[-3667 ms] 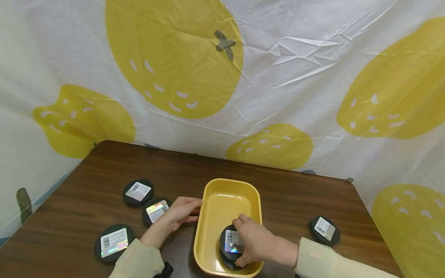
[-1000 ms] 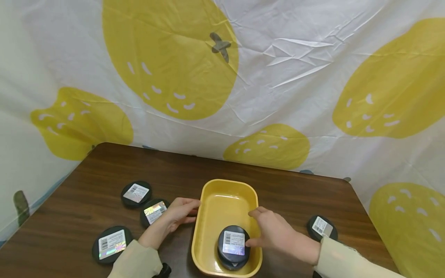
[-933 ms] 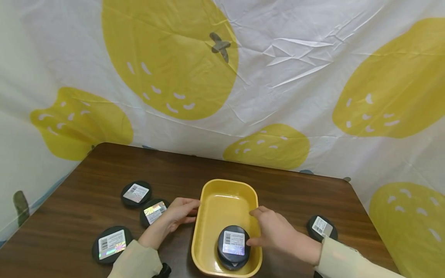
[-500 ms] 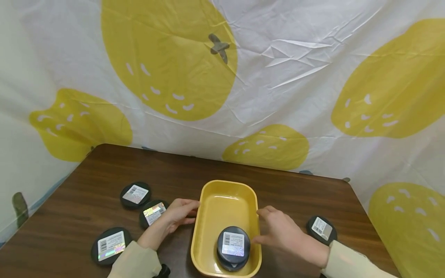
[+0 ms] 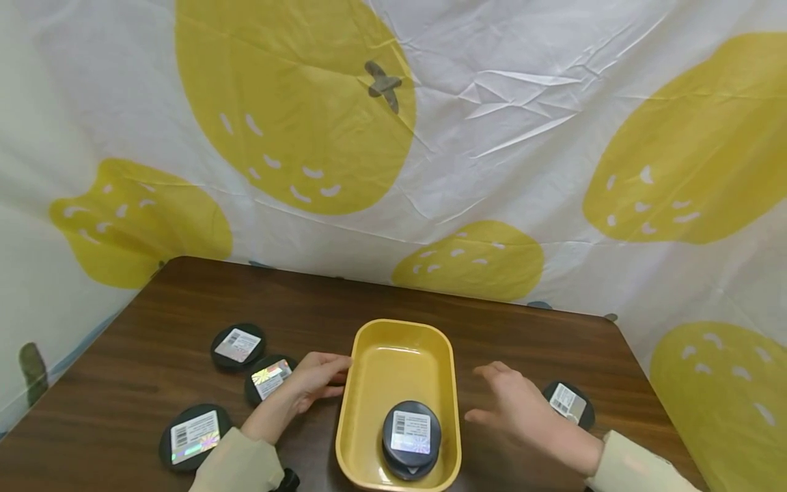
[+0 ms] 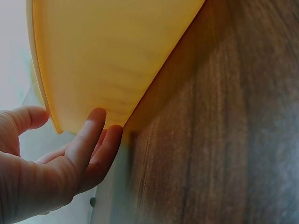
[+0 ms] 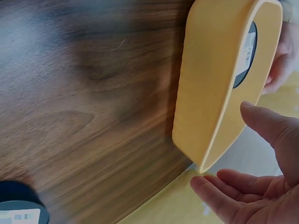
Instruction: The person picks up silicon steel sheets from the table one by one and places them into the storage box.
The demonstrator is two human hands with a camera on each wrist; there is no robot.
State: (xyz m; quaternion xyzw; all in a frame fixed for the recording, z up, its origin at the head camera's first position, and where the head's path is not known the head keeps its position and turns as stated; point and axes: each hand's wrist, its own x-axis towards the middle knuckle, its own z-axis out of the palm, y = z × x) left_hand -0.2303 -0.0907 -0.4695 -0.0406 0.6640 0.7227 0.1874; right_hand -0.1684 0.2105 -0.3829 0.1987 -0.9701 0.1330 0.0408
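Note:
A yellow rectangular tray [image 5: 402, 372] stands on the table. In its near right part lies a black round disc-shaped container [image 5: 412, 436] with a white barcode label on top; another dark rim shows just beneath it. My left hand [image 5: 313, 381] rests its fingertips against the tray's left outer wall, also seen in the left wrist view with straight fingers [image 6: 88, 140]. To the right of the tray, my right hand [image 5: 522, 413] hovers apart from it, thumb and fingers spread, holding nothing. Behind that hand sits a similar black disc [image 5: 570, 404], partly covered by it.
Several more labelled black discs lie left of the tray: one farther back [image 5: 238, 346], one by the left hand [image 5: 270, 378], one nearer the front [image 5: 195, 437]. The brown wooden table [image 5: 295, 294] ends at a white curtain [image 5: 307, 236] printed with yellow lemons.
My right hand has let go of the black disc-shaped container inside the tray and moved right, out over the table. The left hand has stayed at the tray's left wall.

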